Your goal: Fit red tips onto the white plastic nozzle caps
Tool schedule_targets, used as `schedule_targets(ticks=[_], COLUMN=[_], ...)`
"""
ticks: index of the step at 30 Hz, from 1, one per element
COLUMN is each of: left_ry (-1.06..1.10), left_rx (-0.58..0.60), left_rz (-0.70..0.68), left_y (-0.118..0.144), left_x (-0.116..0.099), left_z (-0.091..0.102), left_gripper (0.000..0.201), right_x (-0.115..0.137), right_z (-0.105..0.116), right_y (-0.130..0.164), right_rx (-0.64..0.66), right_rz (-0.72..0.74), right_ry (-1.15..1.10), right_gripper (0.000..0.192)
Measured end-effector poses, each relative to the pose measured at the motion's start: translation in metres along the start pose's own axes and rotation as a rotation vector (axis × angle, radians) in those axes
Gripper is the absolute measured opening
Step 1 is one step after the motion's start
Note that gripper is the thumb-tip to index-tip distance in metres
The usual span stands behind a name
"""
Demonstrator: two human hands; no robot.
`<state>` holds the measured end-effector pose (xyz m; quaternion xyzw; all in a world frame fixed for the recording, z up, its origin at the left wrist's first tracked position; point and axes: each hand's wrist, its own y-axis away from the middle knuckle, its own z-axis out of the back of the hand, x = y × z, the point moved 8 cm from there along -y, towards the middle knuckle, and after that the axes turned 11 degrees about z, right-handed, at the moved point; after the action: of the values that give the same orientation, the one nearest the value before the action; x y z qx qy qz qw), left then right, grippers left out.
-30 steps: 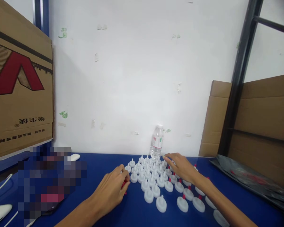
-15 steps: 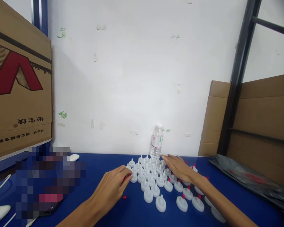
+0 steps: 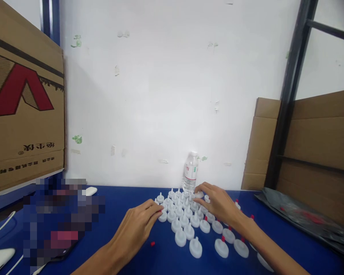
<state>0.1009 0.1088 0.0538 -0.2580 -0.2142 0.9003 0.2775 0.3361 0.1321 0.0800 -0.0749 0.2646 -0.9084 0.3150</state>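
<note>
Several white round caps [image 3: 184, 229] with small spouts stand in rows on the blue table [image 3: 126, 198]; those at the right [image 3: 221, 246] carry red plugs. My left hand [image 3: 136, 229] is curled, its fingertips touching a cap [image 3: 162, 217] at the left edge of the group, and seems closed on small red plugs. One loose red plug [image 3: 153, 243] lies on the table beside that hand. My right hand [image 3: 219, 204] reaches over the far rows and pinches a white cap [image 3: 199, 194] between thumb and fingers, just in front of a water bottle [image 3: 190, 172].
A large cardboard box [image 3: 23, 114] stands at the left and more cardboard [image 3: 315, 141] behind a black metal frame [image 3: 286, 95] at the right. A dark plastic bag [image 3: 301, 217] lies at the right. A blurred patch [image 3: 60, 217], white devices [image 3: 0, 258] and cables are at the left.
My left hand slid forward to the caps' left edge, and a red plug dropped onto the table beside it. My right hand curled and lifted a cap near the bottle.
</note>
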Motion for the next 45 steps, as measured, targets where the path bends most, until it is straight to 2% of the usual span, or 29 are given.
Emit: schedule_targets(ticks=[3, 6, 9, 14, 18, 20, 26, 29, 32, 35, 38, 40, 43, 45], left_ry=[0.032, 0.045, 0.064, 0.028, 0.028, 0.029, 0.146, 0.172, 0.078, -0.121, -0.330, -0.435, -0.538, -0.568], left_rx=[-0.053, -0.074, -0.042, -0.025, -0.038, -0.010, 0.080, 0.116, 0.130, 0.129, 0.195, 0.263, 0.345, 0.377], left_rz=[-0.059, -0.099, -0.120, -0.164, -0.072, -0.027, -0.012, -0.009, 0.028, 0.067, 0.011, -0.040, -0.086, -0.125], left_y=[0.003, 0.006, 0.009, 0.013, 0.008, 0.007, 0.011, 0.009, 0.005, 0.006, 0.015, 0.023, 0.030, 0.032], left_x=[-0.007, -0.015, -0.021, -0.029, -0.021, -0.018, -0.023, -0.024, -0.021, -0.019, -0.025, -0.028, -0.030, -0.031], left_z=[0.005, 0.006, 0.002, -0.001, 0.002, 0.001, 0.000, -0.001, -0.003, -0.003, -0.010, -0.018, -0.030, -0.036], left_gripper=[0.031, 0.029, 0.027, 0.032, 0.027, 0.027, 0.037, 0.038, 0.029, 0.023, 0.034, 0.037, 0.033, 0.031], right_x=[0.045, 0.085, 0.108, 0.119, 0.121, 0.125, 0.141, 0.142, 0.134, 0.108, 0.061, 0.023, -0.024, -0.042], right_z=[-0.003, -0.007, -0.010, -0.008, -0.004, -0.004, 0.001, 0.000, -0.003, -0.002, 0.007, 0.011, 0.000, -0.011], right_y=[-0.002, -0.001, 0.001, 0.005, 0.007, 0.008, 0.014, 0.013, 0.006, -0.002, -0.006, -0.004, 0.003, 0.009], right_rx=[0.023, 0.026, 0.035, -0.029, -0.124, -0.136, -0.194, -0.158, -0.052, 0.017, -0.060, -0.113, -0.017, 0.075], right_rz=[0.175, 0.301, 0.363, 0.466, 0.511, 0.527, 0.569, 0.567, 0.527, 0.395, 0.193, 0.045, -0.107, -0.138], right_ry=[-0.071, -0.137, -0.119, -0.101, -0.164, -0.149, -0.034, -0.069, -0.086, -0.077, -0.095, -0.096, -0.051, -0.048], right_gripper=[0.012, 0.019, 0.024, 0.027, 0.026, 0.028, 0.037, 0.038, 0.038, 0.031, 0.025, 0.030, 0.046, 0.054])
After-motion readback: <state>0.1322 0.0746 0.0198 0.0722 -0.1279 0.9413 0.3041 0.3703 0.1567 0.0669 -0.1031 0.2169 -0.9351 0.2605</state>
